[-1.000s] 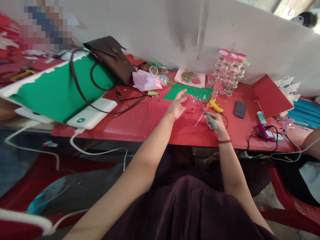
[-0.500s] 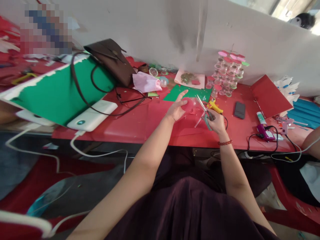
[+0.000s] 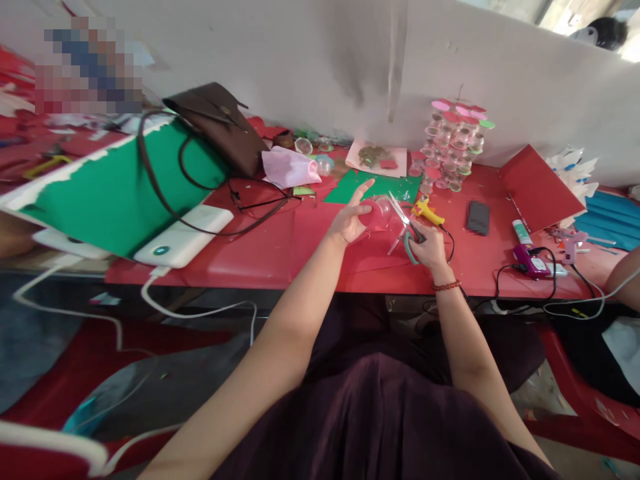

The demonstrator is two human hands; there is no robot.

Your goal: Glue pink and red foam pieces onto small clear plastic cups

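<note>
My left hand (image 3: 349,222) is closed around a small clear plastic cup (image 3: 384,205) with red paper at its near side, its index finger pointing away. In my right hand (image 3: 431,247), fingers through the green-grey handles, is a pair of scissors (image 3: 399,209). Its blades point up and left, close beside the cup; whether they touch it I cannot tell. Beneath lies a red paper sheet (image 3: 320,240), with a thin clear strip (image 3: 395,243) under the scissors. A yellow glue gun (image 3: 429,211) rests just beyond my right hand.
Behind my hands lies green card (image 3: 345,187). A stacked ornament of clear cups (image 3: 454,147) stands by the wall. A phone (image 3: 478,217) and a purple power adapter (image 3: 531,261) with cables are at right. A brown bag (image 3: 225,127) and white power bank (image 3: 185,237) lie left.
The cup has tilted in my left hand and shows more of its clear side. The scissors have shifted slightly left and down. The whole view has moved a little.
</note>
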